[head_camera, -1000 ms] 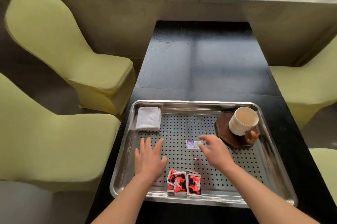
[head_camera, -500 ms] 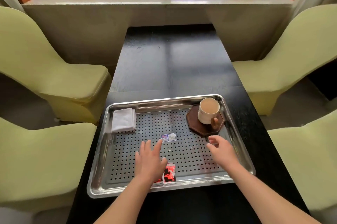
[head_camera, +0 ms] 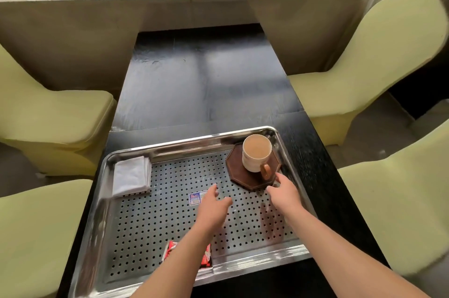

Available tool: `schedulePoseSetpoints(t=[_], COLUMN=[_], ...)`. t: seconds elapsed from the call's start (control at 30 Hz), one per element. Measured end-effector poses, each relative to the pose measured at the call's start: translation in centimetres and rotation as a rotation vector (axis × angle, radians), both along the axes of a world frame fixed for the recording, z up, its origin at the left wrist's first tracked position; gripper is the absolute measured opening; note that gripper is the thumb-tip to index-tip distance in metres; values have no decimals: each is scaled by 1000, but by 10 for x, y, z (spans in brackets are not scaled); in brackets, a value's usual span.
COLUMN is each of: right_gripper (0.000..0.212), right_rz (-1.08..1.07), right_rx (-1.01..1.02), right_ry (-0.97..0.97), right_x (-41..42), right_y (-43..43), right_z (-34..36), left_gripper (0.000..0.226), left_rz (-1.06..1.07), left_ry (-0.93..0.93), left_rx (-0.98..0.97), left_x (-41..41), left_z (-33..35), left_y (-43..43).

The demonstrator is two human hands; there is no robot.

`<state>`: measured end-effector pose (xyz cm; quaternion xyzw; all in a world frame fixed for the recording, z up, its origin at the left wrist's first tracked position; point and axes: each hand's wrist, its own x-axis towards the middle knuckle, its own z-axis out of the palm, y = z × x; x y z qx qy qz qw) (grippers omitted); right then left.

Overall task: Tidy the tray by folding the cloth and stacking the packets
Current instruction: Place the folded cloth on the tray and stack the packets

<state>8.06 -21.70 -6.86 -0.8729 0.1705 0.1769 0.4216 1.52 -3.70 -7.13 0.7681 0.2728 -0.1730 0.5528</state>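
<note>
A perforated steel tray [head_camera: 136,229] lies on the black table. A folded white cloth [head_camera: 131,176] rests in its far left corner. Red packets [head_camera: 206,257] sit at the tray's near edge, mostly hidden under my left forearm. A small blue-and-white packet [head_camera: 195,198] lies mid-tray, partly covered by the fingers of my left hand [head_camera: 212,205], which is open and holds nothing. My right hand [head_camera: 283,192] is open just in front of the brown octagonal coaster [head_camera: 243,173], its fingertips near the coaster's edge and the cup's handle.
A cream cup [head_camera: 256,153] with milky drink stands on the coaster in the tray's far right corner. The black table [head_camera: 201,79] runs to a window sill. Yellow-green chairs [head_camera: 53,115] [head_camera: 364,59] flank both sides.
Both hands moved forward and rightward: the left from the red packets to the blue-and-white packet, the right up to the coaster edge. The camera tilted, shifting the tray in view.
</note>
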Motion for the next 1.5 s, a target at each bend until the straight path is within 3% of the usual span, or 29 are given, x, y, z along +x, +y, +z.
schedulePoseSetpoints(t=[0.17, 0.3, 0.43, 0.9, 1.1, 1.33, 1.5], right_gripper=[55, 58, 55, 58, 60, 28, 27], right_rz=[-56, -62, -72, -27, 10, 103, 104], right_rx=[56, 29, 23, 52, 54, -48, -82], right_ry=[23, 12, -31, -89, -119, -371, -429], right_x=[17, 23, 24, 21, 20, 18, 19], right_y=[-5, -7, -8, -13, -21, -8, 2], right_z=[-20, -33, -38, -36, -32, -21, -20], left_gripper=[77, 75, 32, 55, 52, 51, 51], left_rz=[142, 195, 198, 204, 158, 197, 212], left_ry=[34, 46, 12, -121, -138, -123, -117], left_rx=[-190, -224, -240, -337, -335, -353, -373], left_x=[46, 68, 77, 69, 68, 70, 69], left_z=[-8, -19, -27, -24, -22, -20, -22], left_y=[-11, -15, -20, -22, -27, -25, -23])
